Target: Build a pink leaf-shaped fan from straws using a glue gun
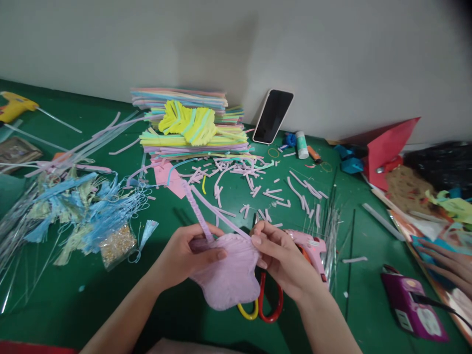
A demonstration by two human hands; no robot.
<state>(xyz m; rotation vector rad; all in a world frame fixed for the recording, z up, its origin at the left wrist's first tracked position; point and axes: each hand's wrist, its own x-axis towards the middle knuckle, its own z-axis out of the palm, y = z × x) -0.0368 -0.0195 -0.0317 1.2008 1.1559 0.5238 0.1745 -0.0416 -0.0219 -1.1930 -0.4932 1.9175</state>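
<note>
A lilac, scallop-edged piece made of pipe cleaners (230, 275) is held up over the green table. My left hand (190, 253) grips its left side, thumb lying across the front. At the upper right edge, my right hand (278, 250) pinches a loose lilac pipe cleaner (221, 212) against the piece. A thicker, wrapped lilac strip (197, 211) rises from the top near my left fingers. Behind and below the piece lie scissors with red and yellow handles (271, 300), partly covered. Just beyond my right hand rests a pink glue gun (308, 243), partly hidden.
Pipe cleaner bundles (195, 145), a yellow striped piece (190, 123) and a leaning phone (273, 116) stand by the wall. Cut bits (239, 169) are scattered ahead. Blue tassels (110, 209) lie left; a purple box (415, 305) and another person's hand (448, 263) are right.
</note>
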